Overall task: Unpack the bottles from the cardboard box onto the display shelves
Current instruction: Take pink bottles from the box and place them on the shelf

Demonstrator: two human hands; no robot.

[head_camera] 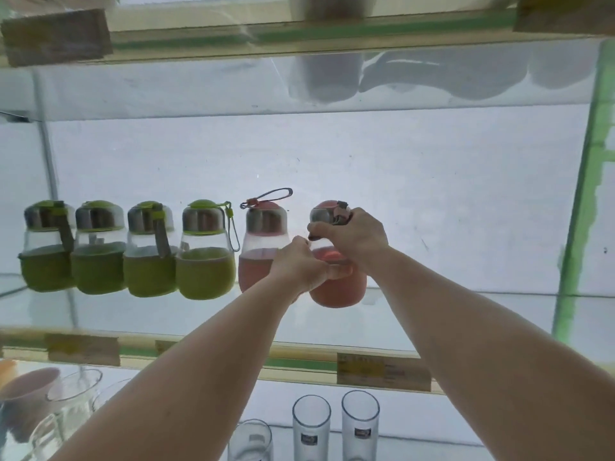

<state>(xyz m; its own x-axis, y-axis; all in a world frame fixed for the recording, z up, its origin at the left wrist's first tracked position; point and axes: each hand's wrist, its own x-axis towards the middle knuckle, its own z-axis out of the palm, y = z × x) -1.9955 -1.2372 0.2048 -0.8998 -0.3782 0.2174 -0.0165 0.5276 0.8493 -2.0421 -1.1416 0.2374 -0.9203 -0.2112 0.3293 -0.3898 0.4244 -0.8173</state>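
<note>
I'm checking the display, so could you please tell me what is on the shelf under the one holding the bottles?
Under the bottle shelf, clear glass tumblers and glassware at left show. The arms hide whatever is between them.

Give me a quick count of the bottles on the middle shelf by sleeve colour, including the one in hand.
Green-sleeved bottles: 4, from the leftmost to the fourth, standing in a row.
Pink-sleeved bottles: 2, one standing beside the greens, and one gripped by the left hand at its body and the right hand at its cap.
Total: 6
</note>
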